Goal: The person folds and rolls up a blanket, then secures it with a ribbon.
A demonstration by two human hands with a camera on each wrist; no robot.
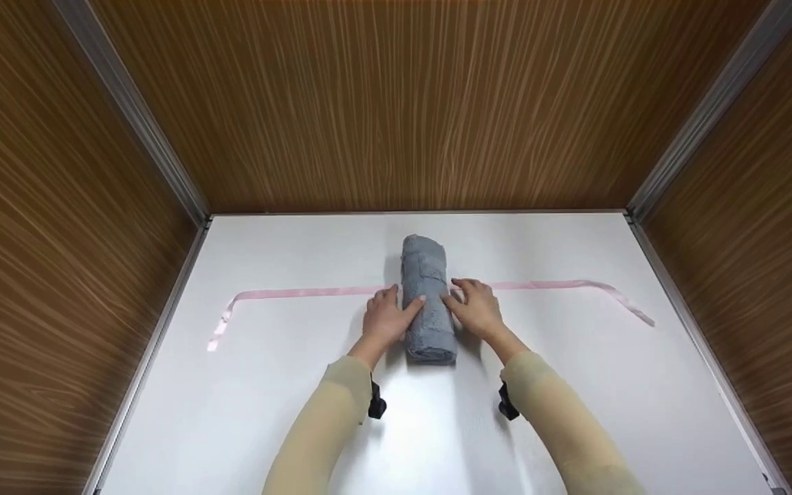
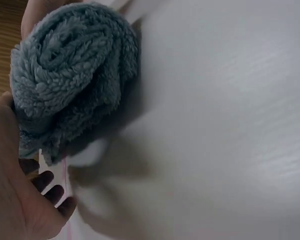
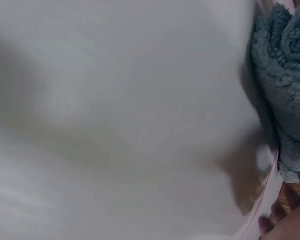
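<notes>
While both sleeved forearms reached in from the near edge of the white table, the left hand and the right hand lay against opposite sides of the rolled grey towel, which stood lengthwise between them. The left hand's thumb rested on the roll's side, its fingers fairly straight and flat toward the table; the right hand's fingers were likewise extended, their tips touching the towel's other flank. Neither hand was curled round anything. From the left wrist view the spiral end of the towel showed just above the palm, with the fingertips down by the pink ribbon. The ribbon ran crosswise under the roll and beneath both hands, one end trailing well out beyond the left hand, the other beyond the right. Past the towel's far end, the wood-grain back wall rose behind the table.
</notes>
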